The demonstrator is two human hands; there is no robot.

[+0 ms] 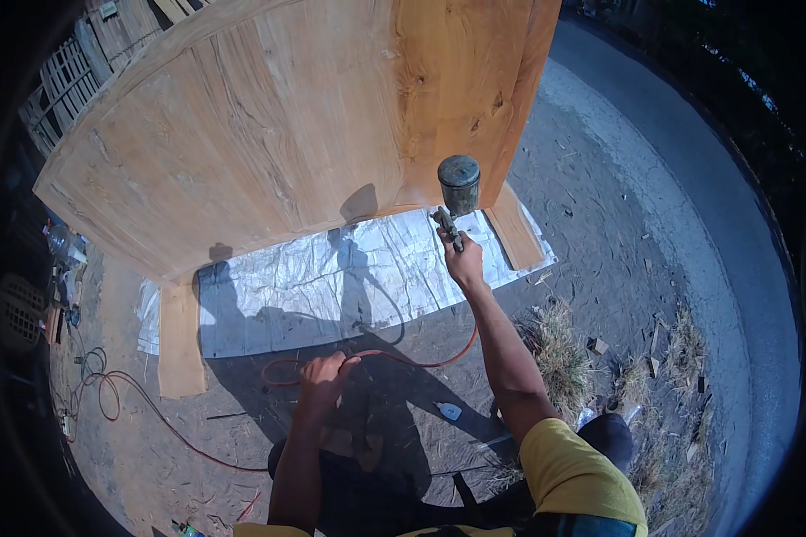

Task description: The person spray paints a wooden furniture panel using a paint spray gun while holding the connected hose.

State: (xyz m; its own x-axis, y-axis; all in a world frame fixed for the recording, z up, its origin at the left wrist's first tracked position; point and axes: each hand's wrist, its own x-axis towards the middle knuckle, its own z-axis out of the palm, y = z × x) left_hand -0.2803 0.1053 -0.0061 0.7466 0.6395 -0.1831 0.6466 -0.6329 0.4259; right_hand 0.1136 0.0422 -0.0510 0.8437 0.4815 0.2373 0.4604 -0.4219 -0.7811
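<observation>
The head view takes in two bare hands, one metal spray gun (448, 224) with one dark, lidded cylindrical cup (459, 183) on top, one large wooden panel (269, 134) and two flat wooden feet (181, 340) at its base. The right hand (463, 259) is closed around the spray gun, just in front of the panel's right end. The left hand (325, 371) has its fingers curled on a thin, flexible orange-red hose (394, 358), which loops beside it. The cup's lid hides its contents; a clear plastic container (63, 243) stands at far left, its contents too small to tell. The panel's grain is pale and matt at left, deep orange-brown at right. Beneath it lies one crinkled silvery-white sheet (295, 309), spread over rough, dry ground (600, 268).
</observation>
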